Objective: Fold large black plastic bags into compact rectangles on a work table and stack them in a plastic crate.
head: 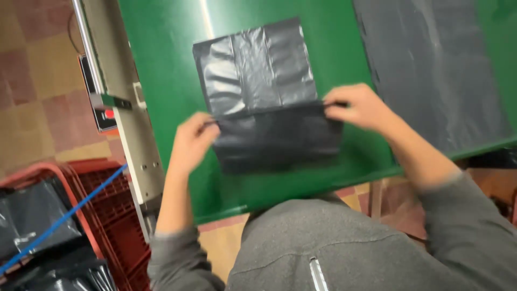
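A black plastic bag lies flat on a green table, its near part folded over on itself. My left hand pinches the left end of the fold line. At the right end of the same fold, my right hand grips the bag's edge. The folded flap hangs between my two hands, towards the table's near edge.
A large sheet of black plastic covers the table's right side. A grey metal machine frame with a red button stands at the table's left edge. A red plastic crate and black bags sit on the tiled floor at lower left.
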